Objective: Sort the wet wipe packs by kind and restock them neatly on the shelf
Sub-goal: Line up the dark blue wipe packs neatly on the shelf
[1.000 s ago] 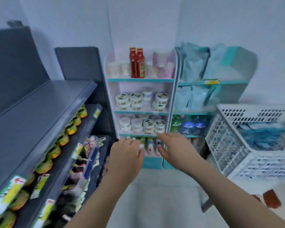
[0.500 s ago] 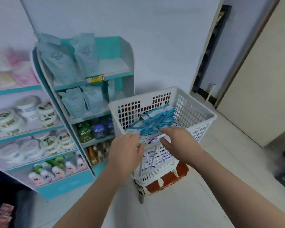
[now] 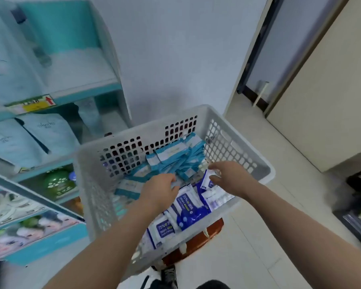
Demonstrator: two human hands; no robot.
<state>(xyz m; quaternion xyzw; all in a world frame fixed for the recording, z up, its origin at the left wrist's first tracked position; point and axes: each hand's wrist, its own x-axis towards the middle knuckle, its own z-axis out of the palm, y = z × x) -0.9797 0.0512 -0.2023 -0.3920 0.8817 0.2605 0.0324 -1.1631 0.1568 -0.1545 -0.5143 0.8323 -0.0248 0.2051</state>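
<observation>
A white perforated basket (image 3: 238, 140) stands in front of me on a low stool. Several pale teal wet wipe packs (image 3: 175, 157) are piled at its back. Several dark blue "75%" wipe packs (image 3: 189, 207) lie at its front. My left hand (image 3: 159, 191) reaches into the basket, its fingertips bent down onto the teal packs; whether it grips one is hidden. My right hand (image 3: 229, 177) is over the right side of the basket and pinches the top edge of a dark blue and white pack (image 3: 205, 182). The teal shelf (image 3: 88, 94) rises at the left.
The shelf holds pale refill pouches (image 3: 46, 132) up top, with green bottles and jars lower down. A red-brown stool (image 3: 198, 239) carries the basket. A doorway and beige door (image 3: 321, 101) are on the right. A dark low rack (image 3: 358, 207) sits at the right edge.
My view swung from the shelves to the right and down onto the basket. Both hands went from in front of the basket into it, and the right one took hold of a dark blue pack.
</observation>
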